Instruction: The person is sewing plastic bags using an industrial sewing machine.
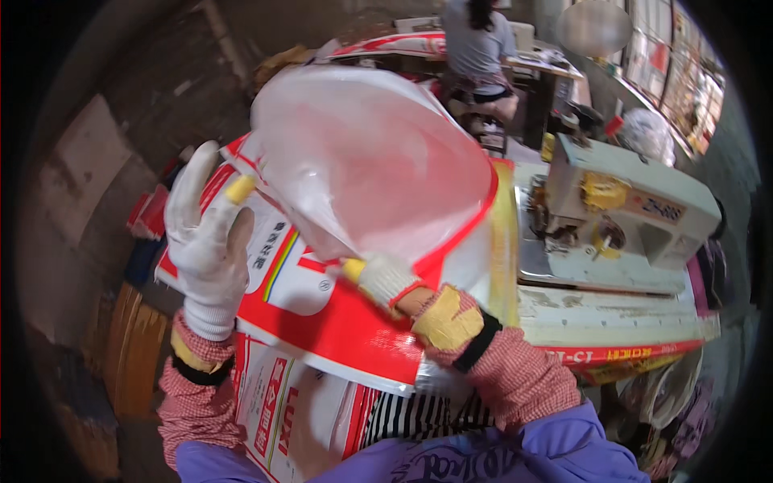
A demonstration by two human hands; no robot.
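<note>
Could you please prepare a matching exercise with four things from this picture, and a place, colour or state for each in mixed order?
1. Left hand
2. Bag
3. Sewing machine
4. Co-worker

A. At the far side of the room, turned away
B. Whitish inside, red along the lower right rim
C. In a white glove, fingers pointing up
D. Pale, on the table at the right

Pairs: 1-C, 2-B, 3-D, 4-A

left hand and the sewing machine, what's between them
From the left hand across, the head view shows an open red and white sack, then a yellowish strip by the sewing machine.
</note>
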